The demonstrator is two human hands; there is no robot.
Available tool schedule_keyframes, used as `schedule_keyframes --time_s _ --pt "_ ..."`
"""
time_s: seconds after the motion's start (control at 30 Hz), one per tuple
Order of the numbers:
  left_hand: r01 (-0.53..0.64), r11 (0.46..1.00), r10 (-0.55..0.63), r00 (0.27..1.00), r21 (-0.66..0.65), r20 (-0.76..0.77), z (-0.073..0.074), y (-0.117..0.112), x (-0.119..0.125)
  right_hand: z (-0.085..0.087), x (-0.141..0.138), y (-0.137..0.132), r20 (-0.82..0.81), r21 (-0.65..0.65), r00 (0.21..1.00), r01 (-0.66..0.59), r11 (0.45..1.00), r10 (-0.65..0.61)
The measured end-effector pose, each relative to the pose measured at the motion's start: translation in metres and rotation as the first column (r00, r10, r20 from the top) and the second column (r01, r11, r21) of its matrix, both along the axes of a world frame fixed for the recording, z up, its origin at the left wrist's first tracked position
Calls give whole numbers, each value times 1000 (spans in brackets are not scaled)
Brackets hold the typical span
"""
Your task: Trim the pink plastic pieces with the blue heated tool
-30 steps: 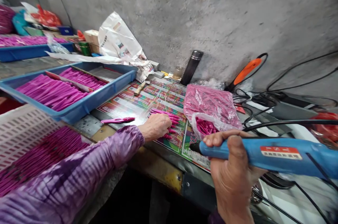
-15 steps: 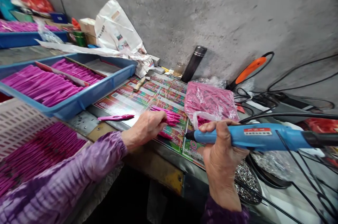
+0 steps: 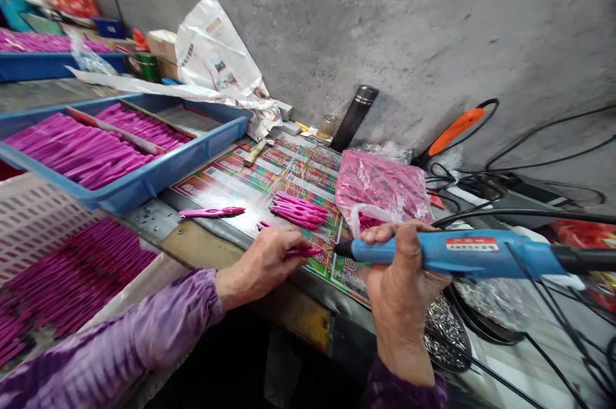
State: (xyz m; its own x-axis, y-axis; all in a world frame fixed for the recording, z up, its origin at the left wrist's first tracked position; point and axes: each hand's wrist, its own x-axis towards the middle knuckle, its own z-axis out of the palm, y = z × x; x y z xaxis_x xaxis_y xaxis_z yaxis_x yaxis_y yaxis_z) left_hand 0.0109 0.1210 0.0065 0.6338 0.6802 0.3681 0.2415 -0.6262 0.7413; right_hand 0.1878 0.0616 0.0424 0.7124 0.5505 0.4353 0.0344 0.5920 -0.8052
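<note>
My left hand (image 3: 269,262) is closed around a slim pink plastic piece (image 3: 304,253) at the front of the worktop. One end pokes out toward the bit of a blue electric screwdriver (image 3: 437,250); whether they touch I cannot tell. My right hand (image 3: 402,293) grips the screwdriver, which lies nearly level and points left. Just beyond my left hand is a pile of similar pink pieces (image 3: 301,210). Another pink piece (image 3: 212,212) lies alone to the left. Small metal screws (image 3: 445,332) fill a dark dish under my right wrist.
A blue divided tray (image 3: 168,178) of pink pieces stands left, above a white basket (image 3: 38,229) holding more. A pink-filled plastic bag (image 3: 382,187), a dark flask (image 3: 355,119) and a hammer (image 3: 256,152) are farther back. Black cables (image 3: 543,293) cross the right side.
My left hand has moved from beside the pile toward the bench's front edge, and a pink piece now shows in its fingers near the bit. The screwdriver has hardly shifted.
</note>
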Motion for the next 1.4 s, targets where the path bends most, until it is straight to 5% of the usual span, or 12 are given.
schedule_keyframes --time_s 0.3,0.53,0.77,1.03,1.4 --pt "54 981 -38 996 187 -84 -14 -11 0 0 0 -4 -14 19 998 -54 998 54" --pt "92 906 25 963 414 -269 -20 -25 9 10 -1 -27 -42 -20 996 -81 997 80" --pt "26 858 79 980 514 -182 -24 -32 13 21 -5 -51 -101 -39 990 -106 994 101" --pt "-89 739 108 994 668 13 -23 -35 11 24 -10 -58 -195 -34 972 -143 989 134" --pt "-74 742 103 995 667 -5 -22 -35 11 26 -14 -61 -189 -16 973 -142 990 136"
